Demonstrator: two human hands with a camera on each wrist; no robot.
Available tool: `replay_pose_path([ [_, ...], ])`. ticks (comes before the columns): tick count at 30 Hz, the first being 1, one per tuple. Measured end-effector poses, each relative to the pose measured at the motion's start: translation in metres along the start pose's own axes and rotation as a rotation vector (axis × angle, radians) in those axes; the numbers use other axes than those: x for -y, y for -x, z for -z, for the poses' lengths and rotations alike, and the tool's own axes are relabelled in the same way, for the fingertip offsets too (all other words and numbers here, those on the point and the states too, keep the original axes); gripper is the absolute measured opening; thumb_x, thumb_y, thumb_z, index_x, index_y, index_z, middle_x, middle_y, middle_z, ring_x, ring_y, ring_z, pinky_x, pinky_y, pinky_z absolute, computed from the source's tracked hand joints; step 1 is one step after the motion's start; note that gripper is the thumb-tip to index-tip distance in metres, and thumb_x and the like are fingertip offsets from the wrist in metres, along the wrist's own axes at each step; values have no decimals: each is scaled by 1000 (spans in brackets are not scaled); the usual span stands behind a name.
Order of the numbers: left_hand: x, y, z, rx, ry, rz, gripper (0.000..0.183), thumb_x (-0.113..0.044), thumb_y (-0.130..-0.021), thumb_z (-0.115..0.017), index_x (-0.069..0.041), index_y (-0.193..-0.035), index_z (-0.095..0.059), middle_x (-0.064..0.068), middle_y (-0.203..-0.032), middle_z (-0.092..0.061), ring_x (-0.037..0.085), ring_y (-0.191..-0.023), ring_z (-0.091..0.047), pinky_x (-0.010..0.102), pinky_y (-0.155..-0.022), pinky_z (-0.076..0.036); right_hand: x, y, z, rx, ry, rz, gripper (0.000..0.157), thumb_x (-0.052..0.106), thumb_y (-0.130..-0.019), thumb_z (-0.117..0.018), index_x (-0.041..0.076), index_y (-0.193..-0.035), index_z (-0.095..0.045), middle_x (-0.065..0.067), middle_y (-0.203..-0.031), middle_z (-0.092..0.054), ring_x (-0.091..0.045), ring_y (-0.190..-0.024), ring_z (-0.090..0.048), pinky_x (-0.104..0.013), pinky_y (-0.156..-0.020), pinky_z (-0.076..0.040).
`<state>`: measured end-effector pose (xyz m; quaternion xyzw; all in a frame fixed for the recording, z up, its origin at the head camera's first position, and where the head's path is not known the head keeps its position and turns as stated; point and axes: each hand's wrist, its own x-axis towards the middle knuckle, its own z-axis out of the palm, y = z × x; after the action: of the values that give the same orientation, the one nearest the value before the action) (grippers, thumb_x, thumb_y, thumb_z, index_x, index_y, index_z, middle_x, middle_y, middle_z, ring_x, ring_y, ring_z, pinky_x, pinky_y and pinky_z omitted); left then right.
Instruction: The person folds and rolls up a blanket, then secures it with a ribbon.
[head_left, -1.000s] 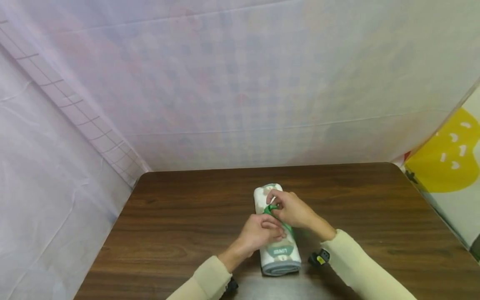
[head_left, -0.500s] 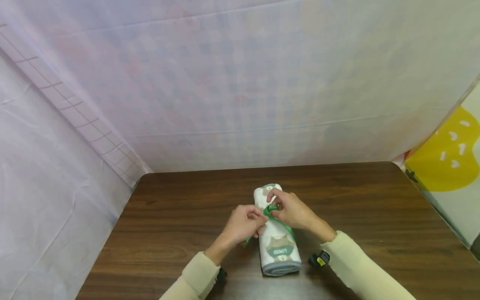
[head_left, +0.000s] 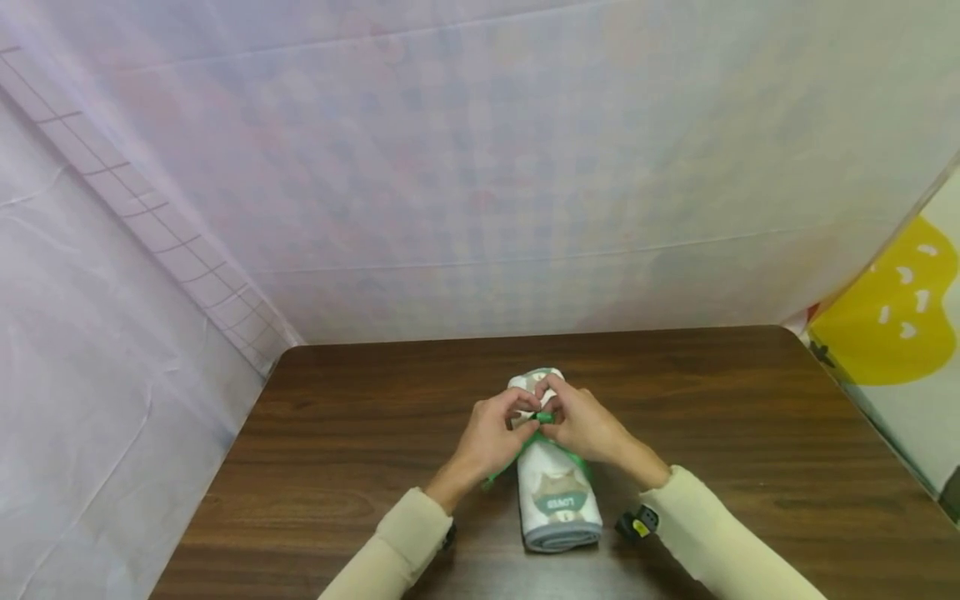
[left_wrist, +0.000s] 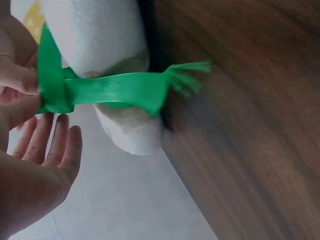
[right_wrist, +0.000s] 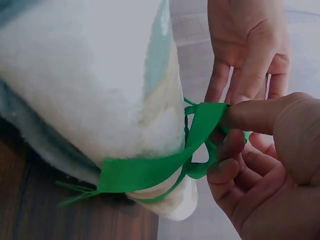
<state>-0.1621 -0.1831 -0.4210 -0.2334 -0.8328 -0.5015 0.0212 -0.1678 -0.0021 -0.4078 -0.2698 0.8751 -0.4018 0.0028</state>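
A rolled-up fleecy white blanket with grey edging and bear-like prints reading "LOVED" lies lengthwise on the wooden table. Around its middle runs a green ribbon, looped at the top, with frayed ends hanging at both sides. My right hand pinches a ribbon loop between thumb and bent fingers. Opposite it, my left hand has its thumb and fingertips on the ribbon at the same spot, the other fingers spread behind. In the right wrist view both thumbs meet at the loop, partly hiding the knot.
The dark wood tabletop extends to both sides of the blanket. White printed sheeting hangs behind its far edge, and a yellow printed shape shows at the right. Dark wrist devices sit beneath the cream sleeves.
My left hand has moved from over the blanket's near half, out to the left, then up and across to the loop, drawing a ribbon end leftward. The right hand stays put, pinching the ribbon.
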Motion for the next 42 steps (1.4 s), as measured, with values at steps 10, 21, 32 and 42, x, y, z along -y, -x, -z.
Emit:
replay_pose_path([
  [10,12,-1,-3,-25,52,8,14,-2,-87,-70,-11,-98,-68,0,-89,-74,18,-97,-70,37,-89,-55,1,16,1,-45,6,-77,27,12,-86,-76,8,-101,-54,-2,-81,-73,-7,-59,-57,-23,-54,-46],
  [21,23,0,-9,-95,224,101,14,7,-85,-66,-3,-94,-68,10,-90,-71,17,-88,-67,30,-85,-55,-1,27,-8,-47,138,-55,19,4,-81,-77,17,-75,-65,8,-73,-66,-2,-65,-55,-21,-58,-46],
  [32,8,6,-2,-75,318,160,15,15,-87,-56,9,-99,-62,25,-96,-65,33,-93,-67,17,-74,-52,-13,33,4,-65,130,-93,20,2,-81,-76,15,-74,-64,8,-68,-63,-2,-64,-57,-22,-58,-49],
  [42,33,5,-12,-63,208,82,28,9,-90,-56,-8,-109,-69,12,-95,-57,13,-78,-58,18,-65,-46,-20,39,12,-45,151,-119,19,3,-82,-75,16,-74,-64,9,-69,-63,-2,-65,-57,-23,-60,-48],
])
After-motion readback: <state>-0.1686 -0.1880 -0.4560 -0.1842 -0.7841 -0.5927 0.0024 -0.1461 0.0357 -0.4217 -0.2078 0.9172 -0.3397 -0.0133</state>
